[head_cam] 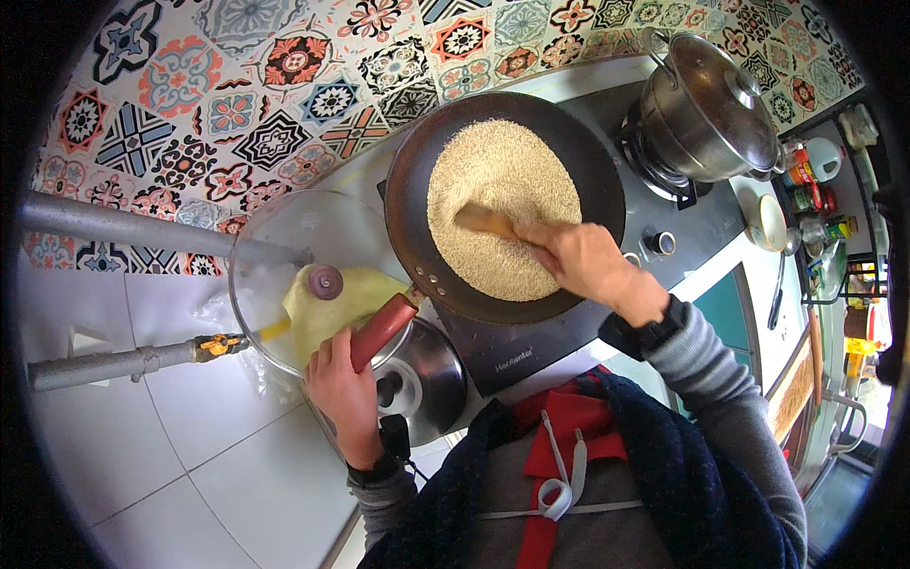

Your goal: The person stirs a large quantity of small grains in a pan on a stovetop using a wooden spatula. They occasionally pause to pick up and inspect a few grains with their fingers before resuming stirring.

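Observation:
A dark frying pan (604, 192) with a red handle (384, 331) sits on the gas cooktop. It holds a broad bed of small pale grains (505, 171) that look like sesame seeds. My left hand (343, 395) is closed around the end of the handle. In my right hand (601, 267) is a wooden spatula (487, 219), its blade sunk in the grains left of the middle, where they look slightly blurred. Part of the spatula's grip is hidden by my fingers.
A glass lid (238, 284) lies left of the pan over a pale green cloth (313, 313). Below the handle is a lidded steel pot (444, 377). A steel pot with glass lid (700, 107) occupies the right burner. A bowl (768, 222), ladle (778, 291) and gas pipe (163, 359) flank the cooktop (512, 355).

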### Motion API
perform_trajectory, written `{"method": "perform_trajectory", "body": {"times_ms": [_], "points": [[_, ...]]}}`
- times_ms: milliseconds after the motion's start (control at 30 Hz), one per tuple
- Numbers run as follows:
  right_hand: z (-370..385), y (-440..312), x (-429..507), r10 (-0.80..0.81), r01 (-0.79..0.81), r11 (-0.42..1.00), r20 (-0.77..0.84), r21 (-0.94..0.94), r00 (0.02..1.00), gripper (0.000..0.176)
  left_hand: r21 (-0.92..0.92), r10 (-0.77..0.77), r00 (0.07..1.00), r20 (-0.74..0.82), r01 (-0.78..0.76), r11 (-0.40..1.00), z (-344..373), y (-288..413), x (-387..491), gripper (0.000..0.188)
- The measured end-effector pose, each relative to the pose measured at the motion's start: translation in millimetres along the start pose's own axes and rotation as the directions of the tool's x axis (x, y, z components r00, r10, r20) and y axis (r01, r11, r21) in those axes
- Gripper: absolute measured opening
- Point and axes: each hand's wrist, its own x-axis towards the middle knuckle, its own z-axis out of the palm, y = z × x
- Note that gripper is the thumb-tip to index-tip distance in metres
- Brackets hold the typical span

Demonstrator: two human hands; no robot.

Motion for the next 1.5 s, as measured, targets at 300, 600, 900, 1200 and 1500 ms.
{"method": "perform_trajectory", "body": {"times_ms": [300, 600, 900, 1200, 1500], "points": [[-91, 16, -61, 0.150, -0.146, 0.989, 0.202, -0.035, 0.968, 0.030, 0.004, -0.013, 1.000, 0.019, 0.013, 1.000, 1, -1, 1, 0.042], [-3, -2, 21, 0.051, -0.051, 0.999, -0.025, 0.014, 0.998, 0.032, -0.013, 0.001, 1.000, -0.007, -0.001, 1.000, 0, 1, 1, 0.041], [-65, 9, -62, 0.147, -0.140, 0.988, 0.136, -0.060, 0.980, 0.035, -0.010, -0.046, 0.998, 0.039, 0.046, 0.999, 1, 0, -1, 0.046], [4, 15, 19, 0.248, -0.259, 0.960, -0.106, -0.106, 0.963, 0.039, 0.014, -0.011, 1.000, 0.000, 0.011, 1.000, 0, 3, 0, 0.041], [-58, -14, -74, 0.093, -0.067, 0.990, 0.221, -0.123, 0.971, 0.042, 0.036, -0.022, 1.000, 0.012, 0.022, 0.999, 2, 0, 0, 0.040]]}}
